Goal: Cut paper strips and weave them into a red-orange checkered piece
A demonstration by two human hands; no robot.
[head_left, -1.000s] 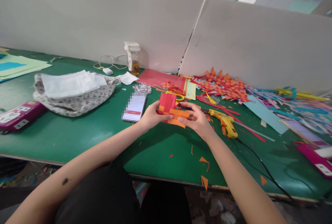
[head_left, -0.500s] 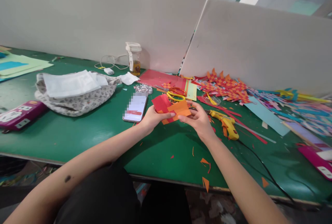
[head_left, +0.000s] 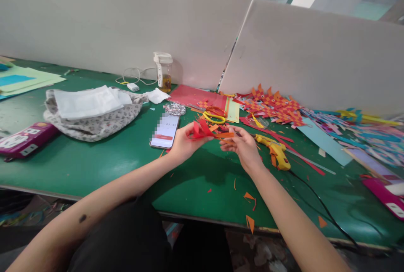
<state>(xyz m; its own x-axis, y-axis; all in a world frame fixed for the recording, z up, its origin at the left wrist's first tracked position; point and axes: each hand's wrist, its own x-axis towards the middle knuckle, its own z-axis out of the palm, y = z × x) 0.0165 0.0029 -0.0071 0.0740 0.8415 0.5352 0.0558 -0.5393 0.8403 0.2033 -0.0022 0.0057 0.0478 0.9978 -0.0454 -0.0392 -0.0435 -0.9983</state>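
Above the green table, my left hand (head_left: 187,141) grips the red end of a bundle of red and orange paper strips (head_left: 203,130), now seen almost edge-on. My right hand (head_left: 242,144) pinches the orange end of the same strips, its fingers closed. Just beyond them lie yellow-handled scissors (head_left: 214,117). A yellow glue gun (head_left: 275,151) rests to the right of my right hand. Left of my left hand lies a phone (head_left: 164,130) with a lit screen.
Woven red-orange paper pieces (head_left: 273,106) and a heap of coloured strips (head_left: 362,133) cover the right back. A cord (head_left: 322,204) runs off the front edge. At left are a cloth bag (head_left: 94,127) and a purple power strip (head_left: 28,139); a bottle (head_left: 164,72) stands by the partition.
The paper strips have turned from facing me broadside to nearly edge-on. My right hand has rolled over a little, and its fingers now show beneath the orange end.
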